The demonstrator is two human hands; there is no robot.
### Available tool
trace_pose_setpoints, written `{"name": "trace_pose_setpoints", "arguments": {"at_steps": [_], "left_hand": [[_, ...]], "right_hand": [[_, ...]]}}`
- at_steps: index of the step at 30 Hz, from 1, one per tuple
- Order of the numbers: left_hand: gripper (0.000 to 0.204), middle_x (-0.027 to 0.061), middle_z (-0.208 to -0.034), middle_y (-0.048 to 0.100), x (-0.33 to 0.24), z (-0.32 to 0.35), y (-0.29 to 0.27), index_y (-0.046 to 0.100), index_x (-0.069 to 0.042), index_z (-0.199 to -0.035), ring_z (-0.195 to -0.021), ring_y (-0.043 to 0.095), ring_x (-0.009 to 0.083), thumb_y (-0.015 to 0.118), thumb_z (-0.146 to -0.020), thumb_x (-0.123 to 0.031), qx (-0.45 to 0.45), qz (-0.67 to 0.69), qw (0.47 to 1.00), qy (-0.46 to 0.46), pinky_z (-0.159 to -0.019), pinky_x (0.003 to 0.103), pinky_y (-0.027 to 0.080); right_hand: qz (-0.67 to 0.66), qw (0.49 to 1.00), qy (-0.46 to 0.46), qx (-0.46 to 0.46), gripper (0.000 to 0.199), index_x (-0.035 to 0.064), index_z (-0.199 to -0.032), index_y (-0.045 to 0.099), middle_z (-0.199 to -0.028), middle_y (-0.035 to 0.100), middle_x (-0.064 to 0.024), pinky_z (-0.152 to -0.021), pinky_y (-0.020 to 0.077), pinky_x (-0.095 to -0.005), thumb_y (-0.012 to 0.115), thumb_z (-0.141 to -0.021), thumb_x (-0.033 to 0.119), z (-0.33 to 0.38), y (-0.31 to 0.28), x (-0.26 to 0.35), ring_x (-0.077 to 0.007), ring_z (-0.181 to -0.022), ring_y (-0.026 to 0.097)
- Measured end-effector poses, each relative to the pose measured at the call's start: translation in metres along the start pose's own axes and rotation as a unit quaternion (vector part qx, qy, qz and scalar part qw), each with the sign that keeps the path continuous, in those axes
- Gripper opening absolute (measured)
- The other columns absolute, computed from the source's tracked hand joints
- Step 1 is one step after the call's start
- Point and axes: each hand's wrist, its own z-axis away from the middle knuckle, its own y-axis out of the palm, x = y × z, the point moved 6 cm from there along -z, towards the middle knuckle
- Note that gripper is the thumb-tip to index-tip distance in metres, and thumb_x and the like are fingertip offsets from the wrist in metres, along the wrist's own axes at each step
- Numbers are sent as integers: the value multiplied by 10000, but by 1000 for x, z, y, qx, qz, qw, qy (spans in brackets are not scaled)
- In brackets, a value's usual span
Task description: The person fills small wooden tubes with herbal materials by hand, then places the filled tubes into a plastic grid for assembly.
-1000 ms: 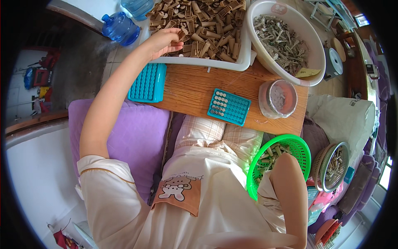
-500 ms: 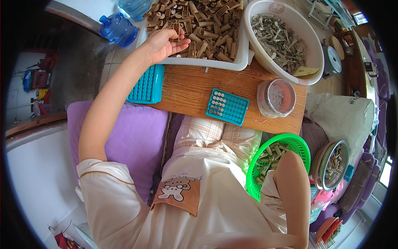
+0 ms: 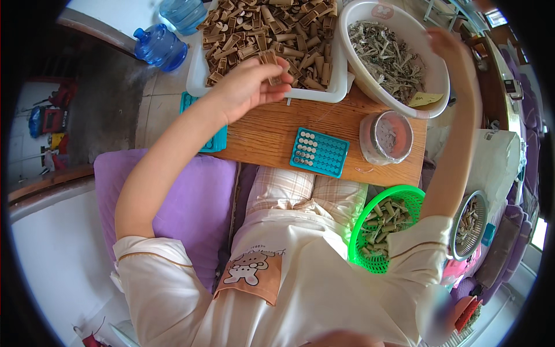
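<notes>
My left hand (image 3: 254, 84) is closed on a small brown plastic casing (image 3: 268, 59), pinched between thumb and fingers. It hovers over the near edge of a white tub (image 3: 202, 87) heaped with similar brown casings (image 3: 277, 32). Up at the far right, my right hand (image 3: 448, 43) is beside the rim of a white oval basin (image 3: 351, 63) filled with small clear and grey parts (image 3: 384, 58). Blur hides the fingers of that hand.
On the wooden table (image 3: 254, 136) lies a turquoise tray (image 3: 329, 153) with several small round discs. A clear-walled tub (image 3: 370, 144) stands to its right. More turquoise trays (image 3: 217, 139) are under my left forearm. A green basket (image 3: 355, 237) of parts sits beside my lap.
My left hand has come out of the heap toward me with a brown casing. My right arm has swung up from beside the green basket to the oval basin's far right side.
</notes>
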Motion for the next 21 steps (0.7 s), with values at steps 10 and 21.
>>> {"name": "trace_pose_setpoints", "arguments": {"at_steps": [10, 21], "left_hand": [[299, 108, -926, 539, 17, 19, 30, 344, -87, -1143, -778, 547, 136, 412, -857, -145, 20, -80, 995, -60, -699, 258, 464], [344, 94, -963, 493, 17, 24, 34, 309, -86, -1167, -752, 557, 142, 394, -833, -86, 15, -119, 992, -25, -689, 267, 467]], "right_hand": [[275, 952, -44, 124, 193, 68, -821, 589, -725, 538, -154, -764, 405, -372, 620, -640, 128, -2, 134, -137, -311, -829, 523], [-238, 952, 98, -165, 175, 0, -863, 545, -909, 591, -89, -689, 415, -256, 547, -790, 159, -14, 22, -114, -136, -752, 545]]}}
